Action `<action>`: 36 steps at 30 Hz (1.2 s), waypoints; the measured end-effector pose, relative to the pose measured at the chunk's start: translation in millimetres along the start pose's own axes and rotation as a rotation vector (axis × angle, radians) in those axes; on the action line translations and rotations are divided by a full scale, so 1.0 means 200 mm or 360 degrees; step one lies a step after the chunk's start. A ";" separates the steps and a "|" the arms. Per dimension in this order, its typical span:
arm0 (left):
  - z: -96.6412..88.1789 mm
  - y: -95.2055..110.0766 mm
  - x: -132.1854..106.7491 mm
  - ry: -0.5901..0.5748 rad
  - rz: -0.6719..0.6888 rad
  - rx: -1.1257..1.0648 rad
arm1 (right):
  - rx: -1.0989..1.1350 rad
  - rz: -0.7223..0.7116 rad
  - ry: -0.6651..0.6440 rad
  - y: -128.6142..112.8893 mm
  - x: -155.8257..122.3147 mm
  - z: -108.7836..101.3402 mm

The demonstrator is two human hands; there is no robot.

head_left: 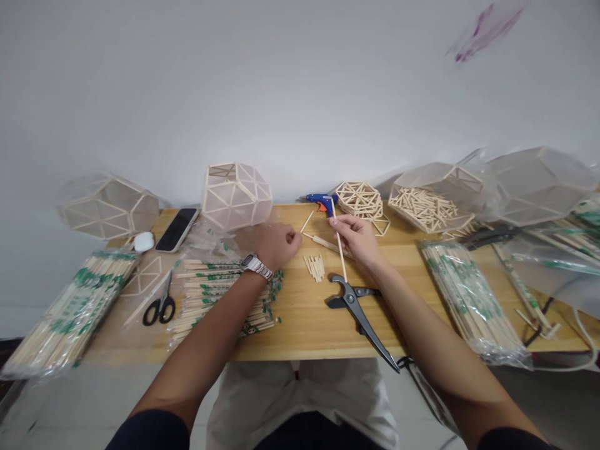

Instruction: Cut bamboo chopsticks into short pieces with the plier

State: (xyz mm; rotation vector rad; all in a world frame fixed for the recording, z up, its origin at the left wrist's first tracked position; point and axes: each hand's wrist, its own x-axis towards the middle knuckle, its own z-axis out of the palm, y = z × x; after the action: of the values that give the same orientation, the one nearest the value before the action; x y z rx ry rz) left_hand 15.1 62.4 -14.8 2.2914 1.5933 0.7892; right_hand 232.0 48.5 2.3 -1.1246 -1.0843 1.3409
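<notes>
My right hand (357, 237) pinches a long wooden chopstick (341, 255) that slants down toward the jaws of grey pliers-like cutters (362, 317). The cutters lie on the table with their jaws apart. My left hand (280, 245), with a watch at the wrist, is closed with curled fingers; what it holds, if anything, is hidden. Between the hands lie a row of short cut sticks (314, 267) and some longer loose sticks (307, 222). Wrapped chopsticks (206, 281) with green print lie under my left forearm.
A blue glue gun (321, 200) and stacked stick frames (360, 200) stand by the wall. A faceted stick shell (435, 181) holds many short sticks. Other shells (237, 197), a phone (177, 230), scissors (160, 306) and chopstick packs (473, 300) line the table (300, 337).
</notes>
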 end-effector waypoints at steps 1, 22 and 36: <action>-0.01 0.01 0.00 0.0011 0.0049 -0.0043 | 0.0009 0.0014 -0.0025 0.01 0.00 0.00; 0.01 0.01 -0.01 -0.0023 0.0083 -0.0464 | 0.0042 0.0032 -0.0223 -0.35 -0.17 -0.07; 0.01 0.01 -0.01 -0.0018 0.0056 -0.0439 | -0.2532 -0.0430 -0.0234 -0.01 -0.69 -0.22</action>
State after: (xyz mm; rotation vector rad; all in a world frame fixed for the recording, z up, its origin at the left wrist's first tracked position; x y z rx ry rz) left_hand 18.0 60.4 -16.3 2.1272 1.3473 0.9385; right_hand 280.4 -88.8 6.0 -1.8103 -2.4171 0.0984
